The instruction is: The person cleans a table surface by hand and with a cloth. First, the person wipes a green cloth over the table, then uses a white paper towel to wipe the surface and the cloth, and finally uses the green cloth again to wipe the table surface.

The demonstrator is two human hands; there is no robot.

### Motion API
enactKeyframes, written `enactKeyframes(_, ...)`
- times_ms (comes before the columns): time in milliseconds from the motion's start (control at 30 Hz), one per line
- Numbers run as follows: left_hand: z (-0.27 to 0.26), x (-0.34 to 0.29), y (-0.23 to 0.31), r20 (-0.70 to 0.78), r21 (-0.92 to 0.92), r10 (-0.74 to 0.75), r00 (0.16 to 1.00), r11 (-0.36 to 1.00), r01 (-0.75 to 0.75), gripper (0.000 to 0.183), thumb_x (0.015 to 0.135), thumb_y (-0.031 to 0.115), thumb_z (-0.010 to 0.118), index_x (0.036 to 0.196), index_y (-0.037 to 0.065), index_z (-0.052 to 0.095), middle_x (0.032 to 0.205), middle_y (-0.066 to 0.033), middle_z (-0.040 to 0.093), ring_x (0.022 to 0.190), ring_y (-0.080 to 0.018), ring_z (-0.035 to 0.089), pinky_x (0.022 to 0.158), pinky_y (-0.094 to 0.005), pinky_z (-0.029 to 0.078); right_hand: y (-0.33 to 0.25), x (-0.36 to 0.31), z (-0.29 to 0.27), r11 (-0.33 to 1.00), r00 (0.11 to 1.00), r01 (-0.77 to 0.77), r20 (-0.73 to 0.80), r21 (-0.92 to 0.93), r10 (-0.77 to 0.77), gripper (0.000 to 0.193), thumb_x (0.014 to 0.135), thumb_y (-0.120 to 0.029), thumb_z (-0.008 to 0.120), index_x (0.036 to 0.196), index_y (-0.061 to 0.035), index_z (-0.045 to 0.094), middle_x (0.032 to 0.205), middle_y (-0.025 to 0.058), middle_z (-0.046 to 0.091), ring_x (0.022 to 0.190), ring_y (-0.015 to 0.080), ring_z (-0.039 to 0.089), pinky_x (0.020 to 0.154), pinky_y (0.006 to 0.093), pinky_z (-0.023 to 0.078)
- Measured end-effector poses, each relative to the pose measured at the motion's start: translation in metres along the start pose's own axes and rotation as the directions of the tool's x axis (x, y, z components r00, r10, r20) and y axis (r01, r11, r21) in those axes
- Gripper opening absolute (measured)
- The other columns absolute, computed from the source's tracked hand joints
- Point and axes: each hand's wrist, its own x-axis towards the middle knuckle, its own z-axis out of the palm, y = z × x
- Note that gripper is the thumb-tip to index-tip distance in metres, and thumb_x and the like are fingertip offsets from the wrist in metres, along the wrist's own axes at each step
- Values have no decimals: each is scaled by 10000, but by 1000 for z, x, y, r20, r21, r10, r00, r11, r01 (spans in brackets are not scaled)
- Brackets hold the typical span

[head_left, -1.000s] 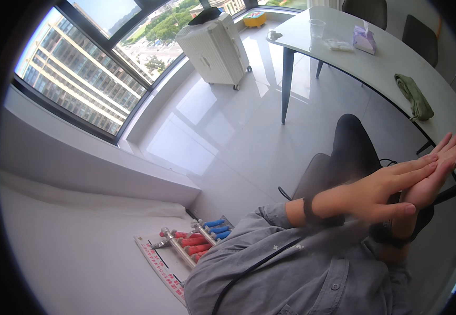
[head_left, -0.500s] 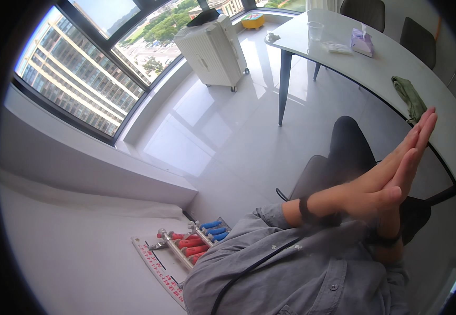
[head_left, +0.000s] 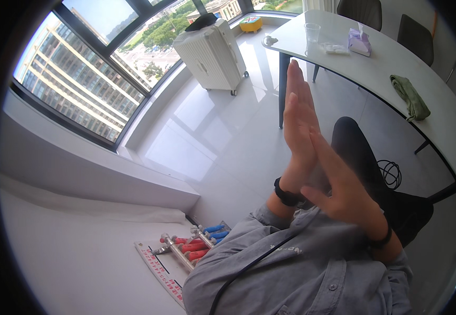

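Observation:
My left hand (head_left: 300,123) is raised upright in front of me, its fingers stretched out and a black wristband (head_left: 286,193) at its wrist. Across the lower part of its palm lie the fingertips of my right hand (head_left: 343,184). That hand is open too, fingers straight and thumb held apart, with a dark band (head_left: 381,237) on the wrist. I see nothing held in either hand. Both hands are over my lap, between my grey shirt (head_left: 301,273) and the white table (head_left: 380,73).
On the table are a green cloth (head_left: 409,98), a tissue box (head_left: 359,42), a clear cup (head_left: 312,32) and a white packet (head_left: 335,49). A white suitcase (head_left: 207,58) stands by the window. Red and blue pipes (head_left: 190,245) sit low left. A coiled black cable (head_left: 390,174) hangs near my knee.
The two hands were pressed palm to palm, pointing toward the cloth at the right. Now the left has swung left and upright, and the right has slid down toward its wrist.

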Motion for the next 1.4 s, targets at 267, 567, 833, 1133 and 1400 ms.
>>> enactKeyframes(267,3,-5,-5,42,-102,26,999,995,-22,667,1000,369,226,1546,8,100,1635,-113,77,1513,-235,21,1216,-398,0,4,-7,-7,999,999,1,37,-39,0,810,948,-377,590,1495,77,201,1528,287,273,1442,415,251,1164,459,245)
enactKeyframes(567,30,-28,-6,316,0,33,948,999,-35,716,1007,446,205,1553,36,-12,1639,-94,-64,1510,-229,-58,1220,-402,30,21,-11,-10,998,995,4,-98,-60,-10,775,1003,-424,419,1513,79,122,1569,302,144,1474,420,146,1187,471,150)
enactKeyframes(833,71,-42,-10,733,-24,-11,680,999,42,916,964,639,307,1547,27,-47,1621,-158,-142,1499,-297,-121,1196,-452,-4,21,-21,-51,987,837,12,-539,-160,-98,733,1021,-506,203,1550,-29,31,1621,172,50,1502,308,69,1210,432,98)
enactKeyframes(1133,64,-54,-14,901,26,-180,394,930,365,989,957,605,449,1526,-37,-43,1612,-231,12,1500,-299,59,1195,-376,98,16,-24,-101,957,678,-68,-717,-282,-163,660,1054,-420,206,1546,-1,75,1629,149,58,1509,277,18,1213,432,21)
enactKeyframes(1400,55,-53,-8,816,40,-305,490,877,479,909,994,590,332,1526,2,-113,1620,-153,-139,1499,-264,-92,1197,-385,27,33,-13,-52,914,758,48,-582,-403,-296,629,1046,-398,188,1548,-27,116,1609,207,115,1494,348,120,1203,462,123)
